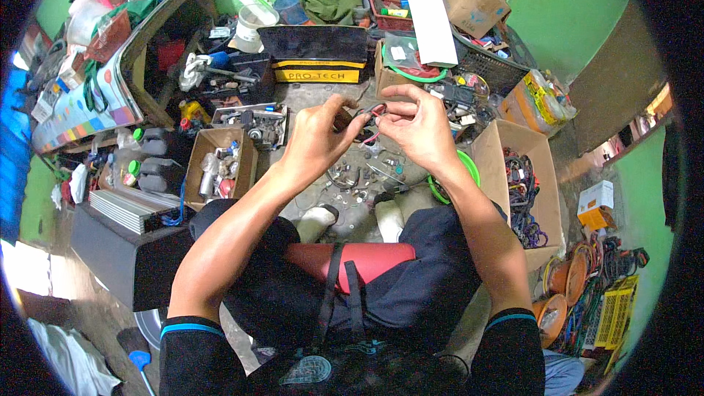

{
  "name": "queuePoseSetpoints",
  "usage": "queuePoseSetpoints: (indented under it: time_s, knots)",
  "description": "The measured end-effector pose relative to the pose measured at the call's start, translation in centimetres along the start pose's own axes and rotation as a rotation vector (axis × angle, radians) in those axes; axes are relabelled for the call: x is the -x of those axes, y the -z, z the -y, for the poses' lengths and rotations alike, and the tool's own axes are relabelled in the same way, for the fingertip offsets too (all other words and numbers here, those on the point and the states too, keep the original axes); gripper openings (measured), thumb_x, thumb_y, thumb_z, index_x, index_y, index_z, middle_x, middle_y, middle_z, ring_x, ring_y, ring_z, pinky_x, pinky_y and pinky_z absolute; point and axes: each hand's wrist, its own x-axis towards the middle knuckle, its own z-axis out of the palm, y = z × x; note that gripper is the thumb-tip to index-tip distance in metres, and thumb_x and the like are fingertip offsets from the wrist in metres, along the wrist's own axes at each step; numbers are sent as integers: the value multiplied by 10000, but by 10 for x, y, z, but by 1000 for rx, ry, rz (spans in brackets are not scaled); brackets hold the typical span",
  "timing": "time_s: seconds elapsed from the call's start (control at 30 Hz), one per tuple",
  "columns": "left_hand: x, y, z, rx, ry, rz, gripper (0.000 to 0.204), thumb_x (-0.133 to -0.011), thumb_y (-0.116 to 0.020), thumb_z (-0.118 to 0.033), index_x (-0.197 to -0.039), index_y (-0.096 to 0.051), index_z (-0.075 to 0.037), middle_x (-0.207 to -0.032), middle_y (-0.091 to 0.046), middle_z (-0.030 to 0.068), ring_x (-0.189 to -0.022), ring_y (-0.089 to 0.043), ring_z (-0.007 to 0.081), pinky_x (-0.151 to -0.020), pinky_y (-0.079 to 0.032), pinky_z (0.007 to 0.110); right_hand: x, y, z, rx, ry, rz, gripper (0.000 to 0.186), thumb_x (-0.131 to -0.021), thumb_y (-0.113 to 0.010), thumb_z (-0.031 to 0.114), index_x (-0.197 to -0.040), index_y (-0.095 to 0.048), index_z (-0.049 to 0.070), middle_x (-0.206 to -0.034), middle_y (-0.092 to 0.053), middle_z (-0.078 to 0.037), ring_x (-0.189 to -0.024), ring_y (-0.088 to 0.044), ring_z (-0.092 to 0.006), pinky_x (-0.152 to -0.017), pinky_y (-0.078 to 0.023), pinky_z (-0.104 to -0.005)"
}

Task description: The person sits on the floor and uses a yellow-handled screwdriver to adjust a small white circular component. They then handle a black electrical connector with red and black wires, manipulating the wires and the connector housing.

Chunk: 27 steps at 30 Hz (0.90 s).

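Note:
Both hands are raised in front of me, over the cluttered floor, with fingertips nearly meeting. Between them runs a thin red and dark wire (378,111), with a pinkish loose length hanging just below. My left hand (317,132) is closed in a pinch on its darker part, thumb pointing at the other hand. My right hand (419,128) pinches the red part between thumb and fingers. The wire's ends are too small to make out. Under the hands, small metal parts and bits (359,176) lie scattered on the grey floor (302,94).
A cardboard box of tangled cables (522,202) stands at my right, beside a green-rimmed basin (469,169). A smaller box of cans and bottles (220,169) is at left. Ahead stands a black and yellow box (319,66). A dark cabinet (125,253) is near my left knee.

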Motion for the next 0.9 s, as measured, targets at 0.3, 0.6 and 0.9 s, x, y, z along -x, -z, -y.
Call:
queuePoseSetpoints:
  time_s: [0.3, 0.6, 0.9]
  knots:
    - [1, -1, 21, -83, 94, 103, 138, -839, -669, -120, -883, -680, 11, -792, -663, 174, -654, -651, 273, -586, -499, 354, -6, 10, 3, -60, -129, 70, 369, -704, -631, -87, -1069, -581, -68, -825, -680, -118, -709, -642, -137, -656, -522, -250]
    - [3, -11, 24, -183, -91, -69, 101, -804, -680, -88, -838, -690, 6, -705, -623, 153, -580, -614, 307, -531, -476, 385, -7, 12, -16, 74, 62, 96, 367, -817, -715, 198, -1094, -627, -27, -937, -681, -103, -825, -647, -185, -714, -518, -317]
    - [5, -6, 7, 70, 268, 26, 219, -852, -685, -177, -797, -686, 35, -658, -667, 92, -572, -598, 101, -510, -457, 285, -10, 22, -19, 400, 119, 140, 331, -864, -661, 277, -1011, -675, -19, -824, -658, -123, -689, -611, -212, -634, -482, -309]
